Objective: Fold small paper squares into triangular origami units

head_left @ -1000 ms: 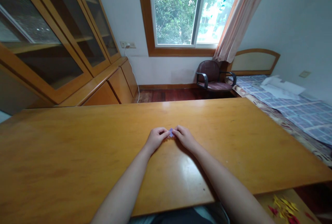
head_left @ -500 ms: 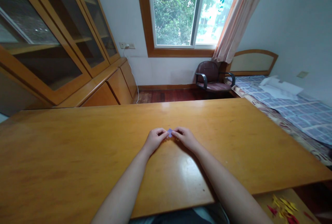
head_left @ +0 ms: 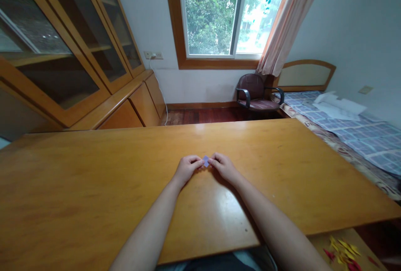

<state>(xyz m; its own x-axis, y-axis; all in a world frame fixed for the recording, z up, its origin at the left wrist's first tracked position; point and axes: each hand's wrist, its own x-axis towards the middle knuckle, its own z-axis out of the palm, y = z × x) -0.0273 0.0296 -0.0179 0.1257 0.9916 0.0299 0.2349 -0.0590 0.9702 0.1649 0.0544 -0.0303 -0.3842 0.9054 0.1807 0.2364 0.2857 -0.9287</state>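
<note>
A small piece of folded purple paper (head_left: 206,161) is held between my two hands, just above the wooden table (head_left: 109,187). My left hand (head_left: 189,168) pinches its left edge between thumb and fingers. On the opposite edge, my right hand (head_left: 222,164) has its thumb and fingers closed in the same way. The fingertips cover both sides of the paper, so its exact folds are too small to make out.
Yellow and red folded paper pieces (head_left: 343,252) lie on a lower surface at the bottom right. Beyond the table stand a maroon armchair (head_left: 253,91), a bed (head_left: 354,124) and a glass-door cabinet (head_left: 103,83). A white cord (head_left: 159,89) hangs from a wall socket.
The purple paper and my right hand have shifted very slightly to the right, and a little more of the paper shows between the fingers. My left hand stays nearly where it was.
</note>
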